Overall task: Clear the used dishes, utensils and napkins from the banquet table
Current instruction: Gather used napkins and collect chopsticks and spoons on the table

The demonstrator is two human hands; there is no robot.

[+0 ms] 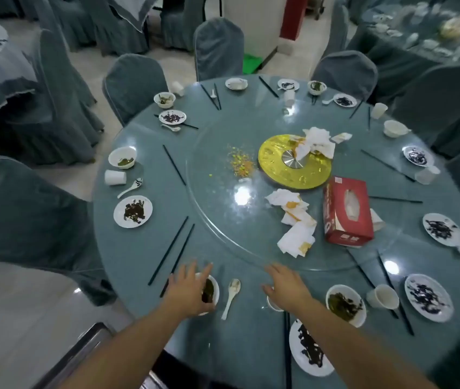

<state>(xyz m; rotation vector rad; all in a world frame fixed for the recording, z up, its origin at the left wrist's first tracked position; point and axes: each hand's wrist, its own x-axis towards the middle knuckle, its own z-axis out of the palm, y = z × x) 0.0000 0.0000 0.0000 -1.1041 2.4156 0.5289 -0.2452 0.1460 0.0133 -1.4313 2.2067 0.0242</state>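
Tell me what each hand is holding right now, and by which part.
The left hand lies over the rim of a small white bowl with its fingers spread; a firm grip cannot be told. The right hand covers a small white cup; its hold is hidden.

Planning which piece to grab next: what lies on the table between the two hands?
In the head view, a white ceramic spoon lies between the left hand and the right hand.
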